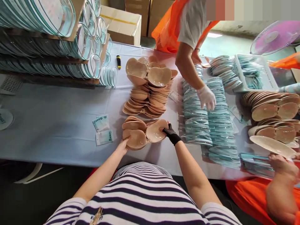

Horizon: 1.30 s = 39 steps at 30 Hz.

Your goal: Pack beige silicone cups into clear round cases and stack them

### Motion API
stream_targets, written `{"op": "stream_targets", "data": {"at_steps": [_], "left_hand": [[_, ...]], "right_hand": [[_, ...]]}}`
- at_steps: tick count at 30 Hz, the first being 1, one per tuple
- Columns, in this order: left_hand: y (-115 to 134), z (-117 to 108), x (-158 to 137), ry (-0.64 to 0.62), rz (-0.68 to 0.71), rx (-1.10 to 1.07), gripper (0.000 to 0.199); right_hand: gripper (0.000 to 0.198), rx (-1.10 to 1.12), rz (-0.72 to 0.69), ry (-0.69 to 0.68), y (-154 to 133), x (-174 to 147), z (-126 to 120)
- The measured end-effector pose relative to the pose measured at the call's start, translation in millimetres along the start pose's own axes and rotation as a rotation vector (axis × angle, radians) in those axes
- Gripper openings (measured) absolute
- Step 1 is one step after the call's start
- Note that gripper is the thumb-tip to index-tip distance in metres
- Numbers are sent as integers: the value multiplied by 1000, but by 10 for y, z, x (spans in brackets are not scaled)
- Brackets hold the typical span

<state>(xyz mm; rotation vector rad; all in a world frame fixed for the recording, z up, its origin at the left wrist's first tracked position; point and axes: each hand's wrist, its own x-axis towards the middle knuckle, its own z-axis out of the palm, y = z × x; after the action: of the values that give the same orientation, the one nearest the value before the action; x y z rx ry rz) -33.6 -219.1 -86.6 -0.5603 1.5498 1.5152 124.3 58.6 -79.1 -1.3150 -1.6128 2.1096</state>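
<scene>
A small stack of beige bra cups (142,132) lies near the table's front edge. My left hand (123,145), bare, grips the left cup of the top pair. My right hand (170,132), in a black mesh glove, holds the right cup's edge. Behind it stands a taller pile of beige cups (148,90). Two small white packets (102,129) lie just left of the stack on the pale blue tablecloth (53,125).
Rows of teal-printed clear packages (206,122) fill the table's right side, where a co-worker's white-gloved hand (206,97) rests. Another person's hand (281,164) holds a cup at the far right. Clear plastic shells (89,47) stack at the back left. A white basket (254,72) and fan (274,37) stand behind.
</scene>
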Motion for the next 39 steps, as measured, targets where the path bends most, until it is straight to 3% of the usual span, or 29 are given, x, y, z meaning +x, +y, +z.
{"op": "stream_targets", "data": {"at_steps": [2, 4, 8, 11, 14, 17, 20, 23, 28, 32, 36, 39], "left_hand": [[130, -36, 47, -20, 103, 32, 73], [341, -74, 116, -95, 162, 75, 91], [641, -225, 184, -263, 57, 189, 97], [519, -452, 116, -310, -49, 240, 98], [217, -679, 7, -318, -74, 254, 93], [27, -752, -34, -313, -18, 219, 82], [118, -643, 76, -335, 34, 217, 62], [450, -460, 318, -330, 131, 217, 53], [979, -314, 630, -195, 379, 211, 79], [897, -453, 553, 51, 469, 295, 100], [547, -553, 364, 203, 350, 276, 99], [383, -488, 291, 258, 122, 205, 75]], "right_hand": [[73, 127, 156, -148, 6, -49, 9], [72, 145, 208, -238, 33, -52, 22], [82, 38, -24, -178, 239, -4, 92], [91, -42, -228, -200, 528, -121, 129], [89, -122, -310, -241, 804, -414, 138], [78, -226, -317, -181, 920, -653, 202], [69, -308, -332, -134, 847, -601, 333], [68, -400, -354, -85, 663, -283, 444], [52, -658, -403, 108, 383, 143, 462], [66, -924, -697, 131, 240, -45, 477], [64, -1239, -923, -126, 63, -349, 704], [57, -1387, -829, -289, -80, -326, 974]]}}
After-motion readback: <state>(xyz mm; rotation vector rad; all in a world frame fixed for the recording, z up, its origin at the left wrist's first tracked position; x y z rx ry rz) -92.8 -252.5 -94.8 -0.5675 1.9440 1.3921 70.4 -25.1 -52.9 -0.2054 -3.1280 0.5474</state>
